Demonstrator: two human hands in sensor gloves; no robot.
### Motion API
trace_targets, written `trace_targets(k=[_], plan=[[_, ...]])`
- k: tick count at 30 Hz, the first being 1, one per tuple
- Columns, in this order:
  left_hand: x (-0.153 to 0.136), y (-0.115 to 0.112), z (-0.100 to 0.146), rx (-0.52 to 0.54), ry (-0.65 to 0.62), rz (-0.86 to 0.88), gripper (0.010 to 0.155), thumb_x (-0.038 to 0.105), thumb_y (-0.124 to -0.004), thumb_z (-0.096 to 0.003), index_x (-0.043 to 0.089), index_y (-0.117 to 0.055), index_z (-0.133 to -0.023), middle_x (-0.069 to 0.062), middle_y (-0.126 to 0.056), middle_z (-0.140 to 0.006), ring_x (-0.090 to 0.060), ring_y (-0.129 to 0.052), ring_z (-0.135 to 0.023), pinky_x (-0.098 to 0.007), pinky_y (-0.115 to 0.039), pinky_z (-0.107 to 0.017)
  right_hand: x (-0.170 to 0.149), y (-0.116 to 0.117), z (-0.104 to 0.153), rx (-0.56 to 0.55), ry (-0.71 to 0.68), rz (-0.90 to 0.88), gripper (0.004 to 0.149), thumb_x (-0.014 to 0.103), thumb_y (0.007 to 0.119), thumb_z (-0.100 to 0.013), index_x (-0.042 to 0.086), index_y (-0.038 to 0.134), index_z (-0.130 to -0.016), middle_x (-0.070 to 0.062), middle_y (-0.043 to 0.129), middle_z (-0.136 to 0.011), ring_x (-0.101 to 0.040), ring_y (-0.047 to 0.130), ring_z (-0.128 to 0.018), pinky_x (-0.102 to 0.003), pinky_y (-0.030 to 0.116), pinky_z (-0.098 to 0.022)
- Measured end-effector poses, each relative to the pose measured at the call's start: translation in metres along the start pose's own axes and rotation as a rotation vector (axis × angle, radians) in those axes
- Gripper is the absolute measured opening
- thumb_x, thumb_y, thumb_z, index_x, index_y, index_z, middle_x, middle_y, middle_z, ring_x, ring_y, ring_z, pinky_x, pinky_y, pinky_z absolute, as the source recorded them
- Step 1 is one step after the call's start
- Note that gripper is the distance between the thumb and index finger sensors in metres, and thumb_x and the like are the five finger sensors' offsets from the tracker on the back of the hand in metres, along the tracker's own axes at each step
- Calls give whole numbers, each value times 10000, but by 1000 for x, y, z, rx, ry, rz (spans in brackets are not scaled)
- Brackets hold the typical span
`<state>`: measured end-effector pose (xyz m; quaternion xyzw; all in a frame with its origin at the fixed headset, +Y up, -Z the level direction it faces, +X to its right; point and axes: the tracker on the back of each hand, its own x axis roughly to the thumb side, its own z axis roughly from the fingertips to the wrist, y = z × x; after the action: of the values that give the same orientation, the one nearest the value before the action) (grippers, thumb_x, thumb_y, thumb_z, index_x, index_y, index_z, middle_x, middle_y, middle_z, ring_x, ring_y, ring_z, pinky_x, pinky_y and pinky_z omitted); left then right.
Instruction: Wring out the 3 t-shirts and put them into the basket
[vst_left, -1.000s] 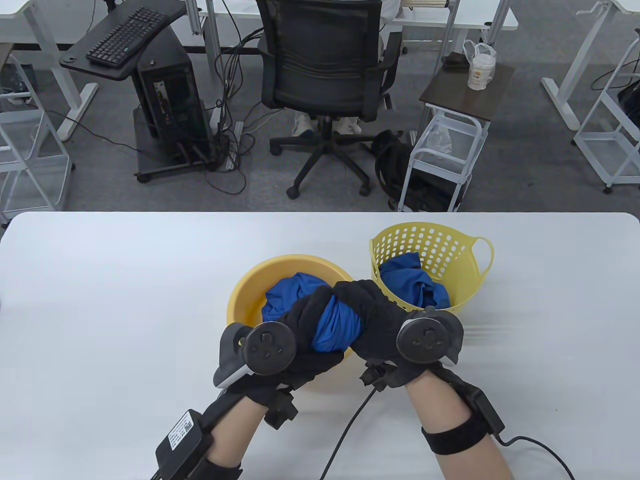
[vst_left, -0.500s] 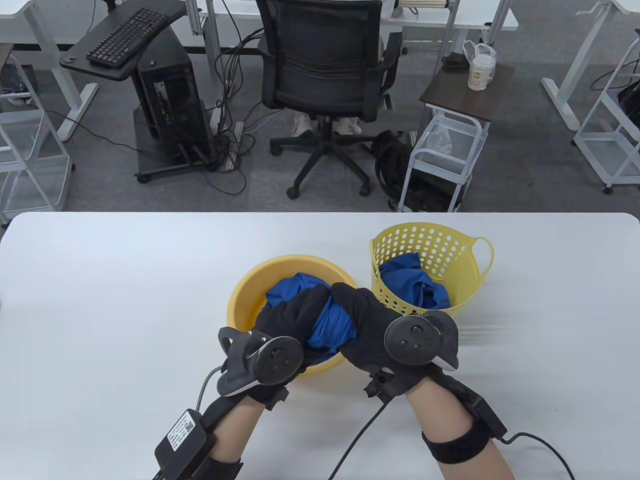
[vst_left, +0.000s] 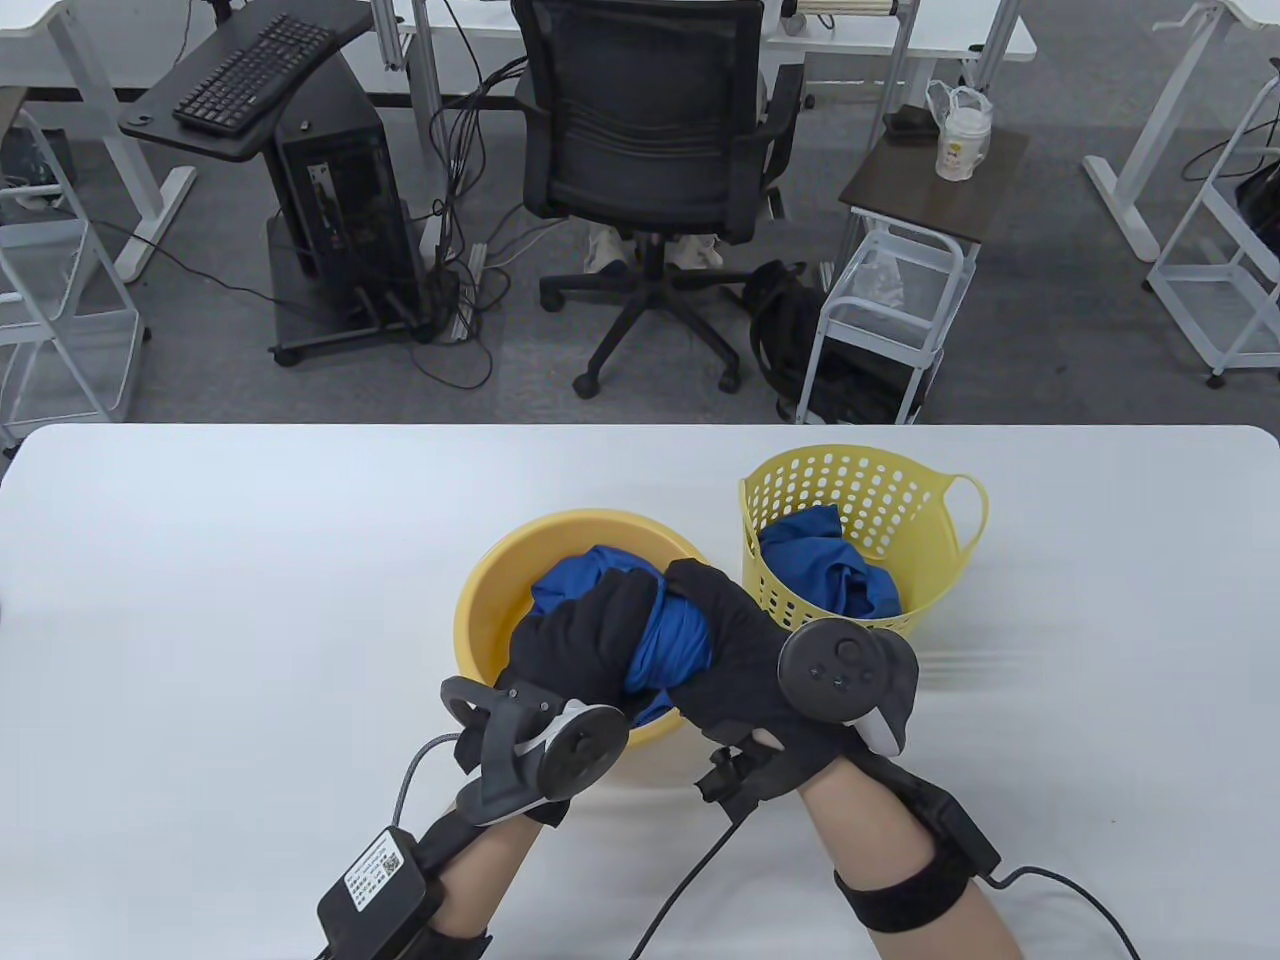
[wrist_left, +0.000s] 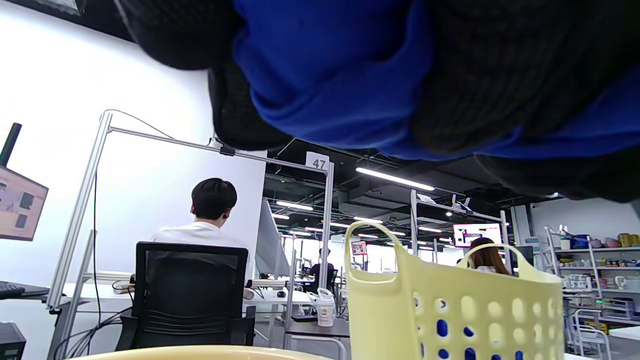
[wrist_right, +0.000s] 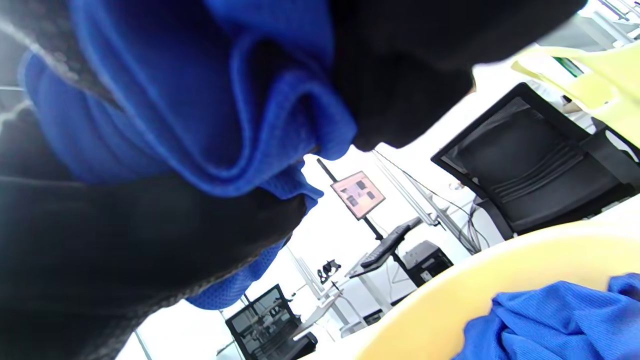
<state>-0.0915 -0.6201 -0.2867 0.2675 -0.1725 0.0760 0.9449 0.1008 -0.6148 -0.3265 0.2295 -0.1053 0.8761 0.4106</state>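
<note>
Both gloved hands grip one twisted blue t-shirt (vst_left: 668, 640) above the yellow basin (vst_left: 480, 590). My left hand (vst_left: 590, 630) curls round its left end, my right hand (vst_left: 725, 625) round its right end. The left wrist view shows the blue t-shirt (wrist_left: 325, 65) bunched between black fingers (wrist_left: 470, 75). In the right wrist view the held t-shirt (wrist_right: 200, 115) fills the top. Another blue t-shirt (vst_left: 585, 575) lies in the basin, seen again as the basin's t-shirt (wrist_right: 550, 320). A third blue t-shirt (vst_left: 830, 570) lies in the perforated yellow basket (vst_left: 880, 490) to the right.
The basin and basket stand side by side on the white table (vst_left: 200, 600). Beyond the far edge are a black office chair (vst_left: 650, 150), a computer tower (vst_left: 345, 210) and a small white trolley (vst_left: 900, 290). A person (wrist_left: 205, 215) sits with their back turned.
The left hand has rolled toward me and down, its tracker tipping onto its side; the right hand has turned the other way, twisting the t-shirt tighter.
</note>
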Motion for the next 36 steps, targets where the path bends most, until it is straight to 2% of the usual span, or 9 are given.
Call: trace_targets(k=[5, 20, 26, 32, 36], plan=[[6, 0, -1, -17, 5, -33, 1073, 545, -1028, -404, 253, -291, -1128, -24, -748, -1112, -311, -1002, -752, -492, -834, -491, -5, -1, -2, 16, 27, -48, 893, 142, 1024, -371, 190, 471, -1071, -306, 750, -741, -329, 963, -235, -303, 870, -24], [15, 12, -1, -4, 16, -65, 1081, 533, -1029, -410, 237, -278, -1130, -36, -733, -1119, -313, -991, -764, -501, -824, -507, -3, -8, -2, 15, 16, -76, 897, 140, 1024, -366, 201, 474, -1072, -301, 748, -750, -340, 957, -250, -318, 865, -38], [10, 2, -1, -65, 14, -76, 1084, 545, -1024, -405, 219, -287, -1130, -47, -749, -1108, -315, -1007, -745, -498, -834, -493, -13, 3, -5, 58, 76, -96, 895, 143, 1023, -368, 191, 473, -1073, -304, 749, -743, -337, 956, -243, -316, 863, -33], [10, 3, -2, -56, 17, -60, 1086, 546, -1025, -403, 218, -287, -1130, -50, -748, -1108, -315, -1007, -749, -503, -837, -502, -11, 0, -6, 60, 70, -79, 897, 145, 1025, -366, 189, 476, -1074, -307, 749, -742, -338, 955, -243, -318, 862, -33], [5, -6, -4, -109, 18, -61, 1086, 552, -1027, -398, 214, -299, -1130, -50, -760, -1102, -312, -1018, -743, -500, -848, -496, -22, 9, -8, 89, 104, -94, 901, 148, 1027, -367, 186, 471, -1075, -309, 748, -743, -340, 956, -247, -320, 864, -36]])
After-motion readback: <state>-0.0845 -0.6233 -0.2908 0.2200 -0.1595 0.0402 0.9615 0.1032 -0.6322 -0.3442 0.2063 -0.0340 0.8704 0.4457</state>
